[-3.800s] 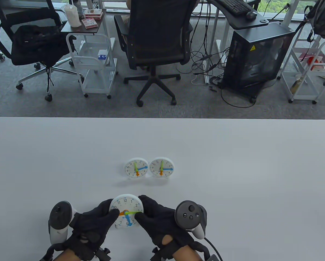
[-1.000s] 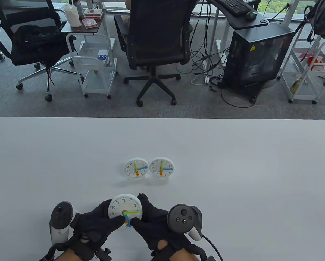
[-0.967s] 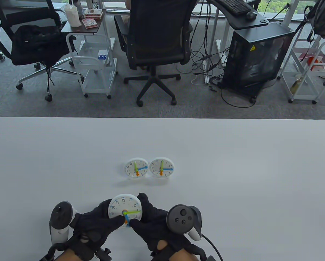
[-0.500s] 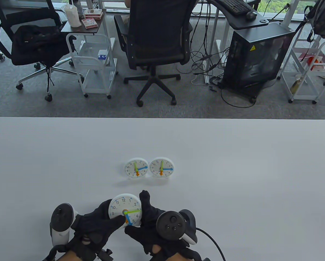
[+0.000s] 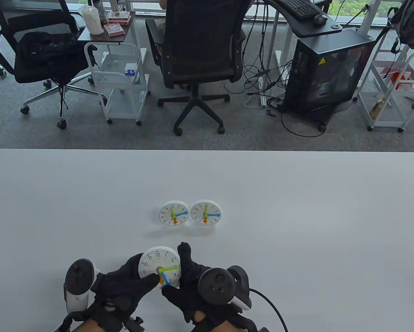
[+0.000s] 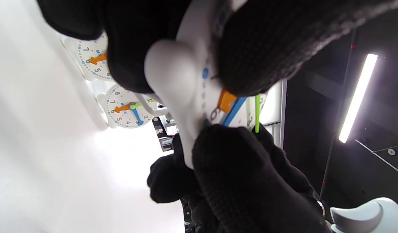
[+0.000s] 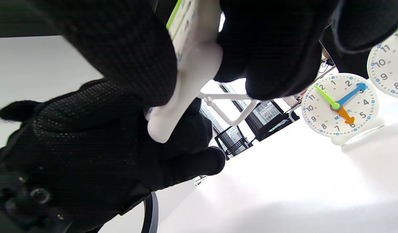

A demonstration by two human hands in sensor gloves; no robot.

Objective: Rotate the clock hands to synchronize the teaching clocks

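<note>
Since 3.8 s ago the held clock's (image 5: 159,267) orange hand went from approx 9 down to approx 6, beside the blue hand; green hand stayed at approx 3. So judged: orange now matches the two reference clocks (image 5: 189,213); blue & green don't yet. Left hand (image 5: 124,288) gripped the held clock's left rim, thumb on face. Right hand (image 5: 189,283) gripped its right side, fingers behind. Held clock sat near table's (image 5: 297,207) front edge, well short of the reference clocks; open tabletop either side.

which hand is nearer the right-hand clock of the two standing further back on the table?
Right. The right hand is below and slightly left of that clock; the left hand is farther left.
</note>
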